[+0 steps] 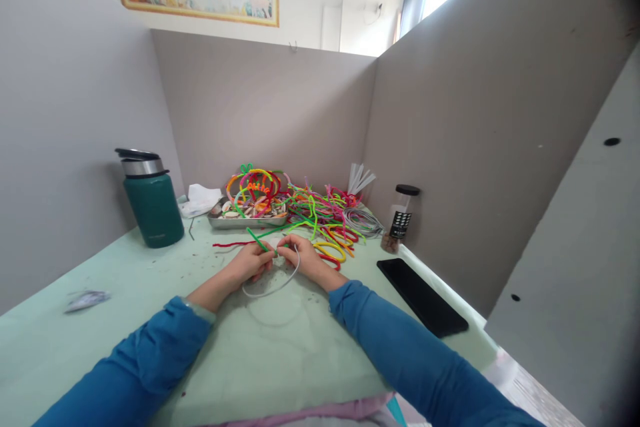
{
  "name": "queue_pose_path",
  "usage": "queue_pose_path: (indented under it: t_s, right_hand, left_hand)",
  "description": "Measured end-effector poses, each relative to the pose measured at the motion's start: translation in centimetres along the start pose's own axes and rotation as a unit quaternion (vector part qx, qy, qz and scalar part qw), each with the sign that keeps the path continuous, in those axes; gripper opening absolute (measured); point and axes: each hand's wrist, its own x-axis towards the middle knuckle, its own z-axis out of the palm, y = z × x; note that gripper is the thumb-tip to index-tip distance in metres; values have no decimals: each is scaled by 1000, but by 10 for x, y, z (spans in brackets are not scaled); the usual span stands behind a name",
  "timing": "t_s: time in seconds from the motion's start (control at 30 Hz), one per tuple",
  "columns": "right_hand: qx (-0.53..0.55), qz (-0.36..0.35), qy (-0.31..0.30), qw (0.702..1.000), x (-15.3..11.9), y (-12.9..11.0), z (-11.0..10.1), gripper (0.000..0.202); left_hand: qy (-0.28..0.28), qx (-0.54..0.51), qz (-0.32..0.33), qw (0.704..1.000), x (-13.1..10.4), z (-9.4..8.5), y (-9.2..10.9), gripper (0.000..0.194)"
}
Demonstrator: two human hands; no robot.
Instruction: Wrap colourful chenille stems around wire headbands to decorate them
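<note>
My left hand (pixel 251 261) is closed in a pinch on a green pipe cleaner (pixel 256 239), whose free end sticks up toward the far left. Fingertip to fingertip with it, my right hand (pixel 306 257) is closed on a thin white hoop (pixel 275 292). The hoop curves down below both hands, just above the table. Exactly where pipe cleaner and hoop meet is hidden by my fingers. A dark red pipe cleaner (pixel 227 244) lies on the table beyond my left hand.
Behind my hands are a metal tray (pixel 250 221) with finished-looking colourful hoops (pixel 253 180), a heap of pipe cleaners (pixel 320 207) and coiled grey wire (pixel 363 221). A green bottle (pixel 154 210) stands left; a jar (pixel 400 220) and black phone (pixel 423 295) are right. Grey partitions (pixel 265 93) enclose the table.
</note>
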Motion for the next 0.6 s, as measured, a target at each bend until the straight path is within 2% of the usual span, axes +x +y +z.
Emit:
queue_pose_path:
  t_s: [0.3,0.6]
  right_hand:
    - [-9,22,-6,1000,-3,-9,-2,15]
    - [14,13,-9,1000,-3,-7,-2,19]
  left_hand:
    - [-13,-49,-1,999,2,-2,-4,34]
    - [-45,-107,-25,993,1,-3,-2,39]
